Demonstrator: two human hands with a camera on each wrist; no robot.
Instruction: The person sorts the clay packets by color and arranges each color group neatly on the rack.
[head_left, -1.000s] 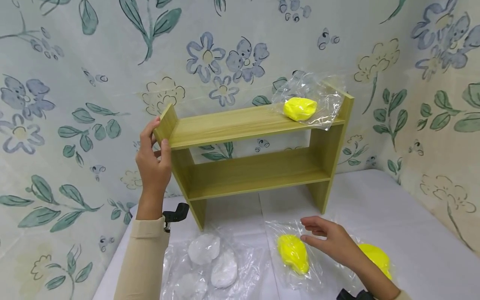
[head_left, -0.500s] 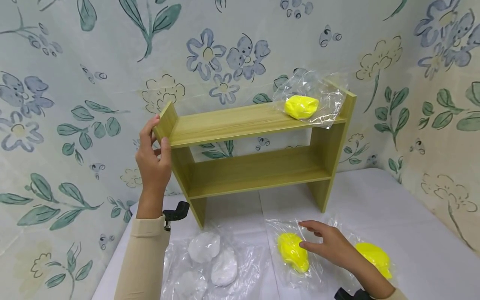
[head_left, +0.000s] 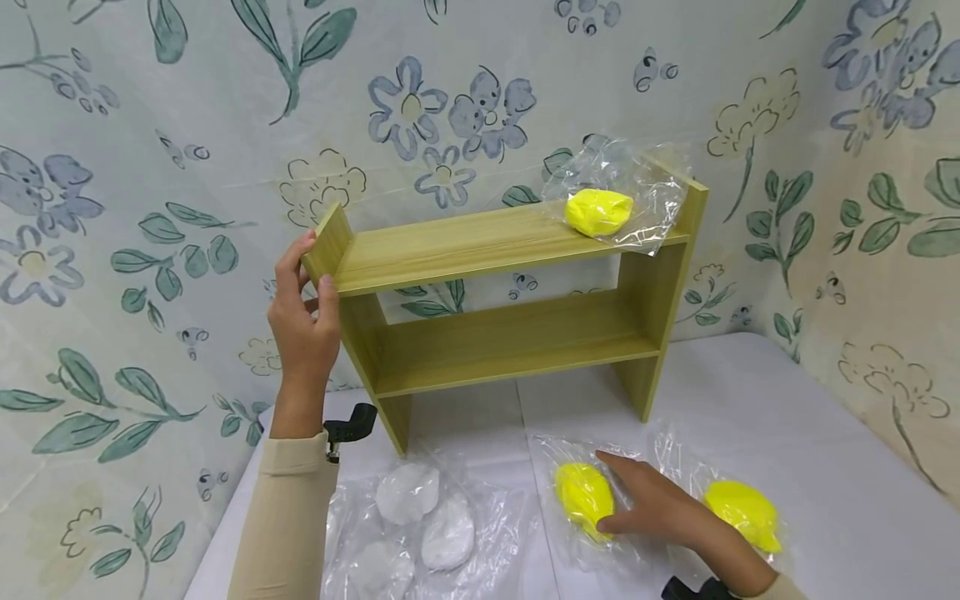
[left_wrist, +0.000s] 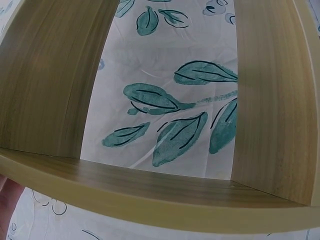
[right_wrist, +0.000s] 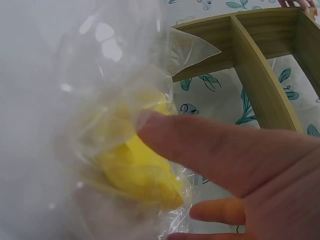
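Observation:
My left hand (head_left: 303,333) grips the upper left side panel of a wooden two-tier shelf (head_left: 517,342), fingers outside and thumb at the front edge. The left wrist view shows the shelf's boards close up, with part of a finger at the left edge. My right hand (head_left: 656,508) reaches over a bright yellow lump (head_left: 581,492) in a clear plastic bag on the table. In the right wrist view the thumb (right_wrist: 175,137) touches the bag over the lump, and the other fingers are spread on its far side. Another bagged yellow lump (head_left: 742,512) lies right of this hand.
On the shelf's top board, at the right, sits a bagged yellow lump (head_left: 598,212). Several white rounded pieces (head_left: 447,533) in clear bags lie at the front left of the white-covered table (head_left: 750,400). Floral cloth (head_left: 450,100) hangs behind and at the right.
My right hand has lowered onto the bagged yellow lump, its thumb moving down along the lump's near right side. The left hand keeps its grip on the shelf.

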